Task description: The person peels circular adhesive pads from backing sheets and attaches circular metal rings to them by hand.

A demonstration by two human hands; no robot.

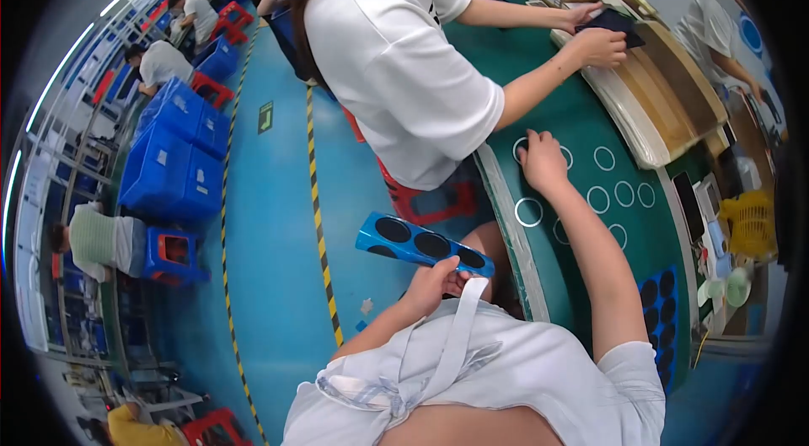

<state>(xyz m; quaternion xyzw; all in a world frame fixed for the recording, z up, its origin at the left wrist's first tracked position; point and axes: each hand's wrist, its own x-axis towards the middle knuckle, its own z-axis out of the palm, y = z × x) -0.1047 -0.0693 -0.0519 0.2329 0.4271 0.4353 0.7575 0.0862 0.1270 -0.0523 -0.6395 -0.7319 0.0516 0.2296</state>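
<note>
My left hand (pixel 434 284) grips one end of a blue strip (pixel 408 237) bearing black round pads, held off the table's edge near my lap. On the green table (pixel 548 265), my right hand (pixel 543 161) reaches down with bent fingers at a white ring (pixel 521 148). Whether the fingertips hold that ring is too small to tell. Several more white rings lie around and to the right of the hand, one of them (pixel 528 212) close to the table's near edge.
A co-worker in a white shirt (pixel 404 67) handles a dark piece (pixel 613 27) beside an open carton (pixel 666 92). Blue sheets with black discs (pixel 659 311) lie at the lower right. A yellow basket (pixel 748 225) stands at the far right; a red stool (pixel 434 203) is beside the table.
</note>
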